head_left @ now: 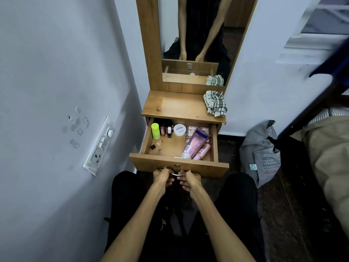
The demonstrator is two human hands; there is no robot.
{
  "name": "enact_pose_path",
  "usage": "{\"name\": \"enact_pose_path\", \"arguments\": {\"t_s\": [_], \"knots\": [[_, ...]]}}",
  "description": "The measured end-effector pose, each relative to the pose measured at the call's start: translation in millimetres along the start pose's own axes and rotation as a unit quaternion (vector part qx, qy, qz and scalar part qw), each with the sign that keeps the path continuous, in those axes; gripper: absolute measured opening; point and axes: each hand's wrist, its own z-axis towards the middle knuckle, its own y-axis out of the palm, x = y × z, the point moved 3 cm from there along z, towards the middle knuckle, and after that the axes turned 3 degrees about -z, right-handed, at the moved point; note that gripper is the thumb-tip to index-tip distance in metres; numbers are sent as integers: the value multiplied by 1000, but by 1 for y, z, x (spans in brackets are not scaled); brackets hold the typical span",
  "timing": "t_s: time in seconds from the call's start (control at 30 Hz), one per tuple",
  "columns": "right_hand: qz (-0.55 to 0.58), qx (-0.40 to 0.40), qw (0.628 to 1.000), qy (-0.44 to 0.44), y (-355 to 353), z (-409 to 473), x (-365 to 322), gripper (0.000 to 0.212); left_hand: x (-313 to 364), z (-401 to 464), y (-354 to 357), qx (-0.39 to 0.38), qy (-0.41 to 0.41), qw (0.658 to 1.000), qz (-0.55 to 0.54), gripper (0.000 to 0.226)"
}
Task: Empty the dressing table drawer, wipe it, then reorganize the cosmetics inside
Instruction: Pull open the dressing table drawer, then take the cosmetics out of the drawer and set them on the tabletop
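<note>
The wooden drawer (198,167) of the dressing table stands pulled out in front of me. My left hand (162,176) and my right hand (190,179) both grip its metal handle (176,174). Inside lie a lime-green bottle (155,131), small nail polish bottles (166,131), a white round jar (179,129), a pink box (190,130), two pink tubes (194,146) and a small lipstick-like item (156,145) lying flat.
A checked cloth (215,103) sits at the right of the wooden table top (175,106), below the mirror (196,40). A wall with a switch panel (100,146) is close on the left. A grey bag (262,154) and a bed (328,157) are on the right.
</note>
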Motion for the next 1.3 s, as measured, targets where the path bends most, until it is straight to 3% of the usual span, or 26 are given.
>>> {"name": "enact_pose_path", "arguments": {"t_s": [0.33,0.53,0.83,0.97,1.17,1.3], "knots": [[-12,-6,1000,7,-6,-20,22,21,-20,-23,-11,10,-4,1000,9,36],[-16,-13,1000,8,-5,-27,27,22,-23,-34,-15,11,4,1000,12,13],[-23,-23,999,22,-7,-33,25,18,-22,-38,-16,22,0,1000,4,5],[-61,-39,997,31,-14,-41,25,26,-25,-47,-21,68,15,998,-7,15],[-134,-66,989,-22,-27,-62,-4,29,2,-84,-28,171,101,980,-10,12],[-115,-110,982,-103,-35,-77,-43,20,45,-112,-18,129,230,965,8,10]]}}
